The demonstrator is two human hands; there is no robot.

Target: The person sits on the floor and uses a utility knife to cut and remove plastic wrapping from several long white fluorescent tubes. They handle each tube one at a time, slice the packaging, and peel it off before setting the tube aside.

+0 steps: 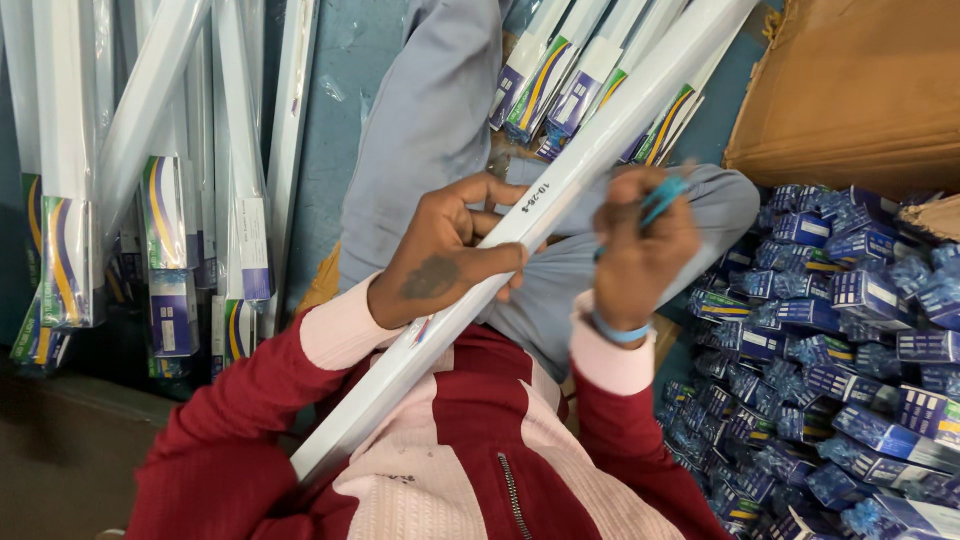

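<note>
1. We see a long white tube running on a slant across the lap, from the lower left by the red sleeve up to the top right, where it passes over other packed tubes.
2. The left hand wraps around the tube near its middle — fingers curled over the top, thumb underneath, a closed grip right on it.
3. The right hand sits just beside the tube on its right side, fingers bent in tight around a blue pen; whether this hand also touches the tube we cannot tell.
4. A blue band circles the right wrist.
5. To the right lies a heap of small blue boxes, with a cardboard box above it.
6. On the left lean more wrapped white tubes — upright, close together.
</note>
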